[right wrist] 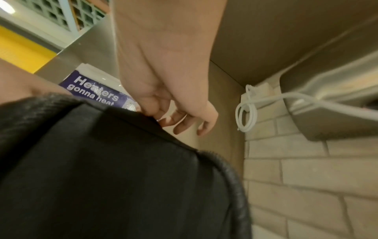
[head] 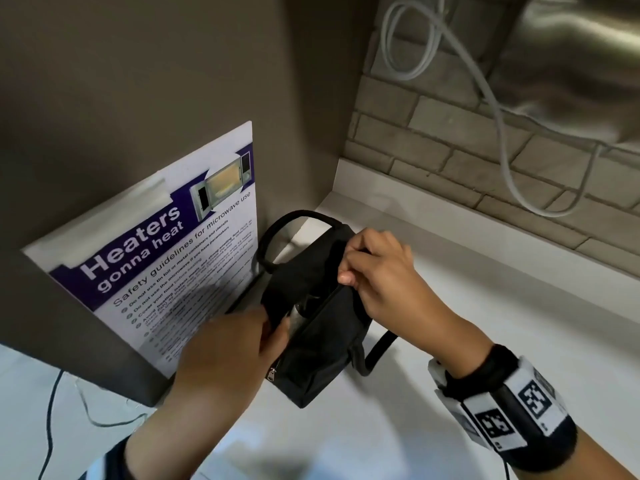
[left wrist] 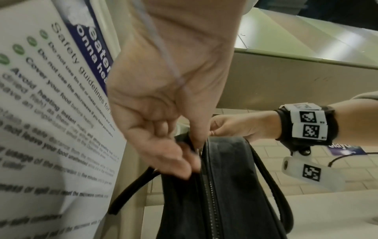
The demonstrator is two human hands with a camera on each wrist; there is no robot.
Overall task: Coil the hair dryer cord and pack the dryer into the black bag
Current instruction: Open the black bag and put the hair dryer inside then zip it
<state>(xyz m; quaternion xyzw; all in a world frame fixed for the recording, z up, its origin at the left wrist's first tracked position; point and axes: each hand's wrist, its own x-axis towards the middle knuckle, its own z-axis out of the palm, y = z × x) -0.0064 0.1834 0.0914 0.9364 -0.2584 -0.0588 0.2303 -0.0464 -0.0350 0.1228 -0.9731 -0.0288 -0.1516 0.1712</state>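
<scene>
The black bag (head: 322,348) stands on the white counter (head: 485,323) with its top zip partly open. Through the gap shows a grey shiny part (head: 298,311), apparently the dryer; its cord is hidden. My left hand (head: 277,327) pinches the near left edge of the opening; in the left wrist view the left hand (left wrist: 184,155) holds the fabric beside the zip teeth of the bag (left wrist: 225,186). My right hand (head: 349,271) pinches the far end of the opening. In the right wrist view the right hand (right wrist: 161,116) grips the bag's (right wrist: 112,169) top edge.
A microwave safety poster (head: 166,258) hangs on a grey panel just left of the bag. A brick wall with a looped white cable (head: 498,133) and a steel appliance (head: 571,64) stand behind. Thin black wires (head: 52,410) hang at lower left. The bag's strap (head: 381,348) trails right.
</scene>
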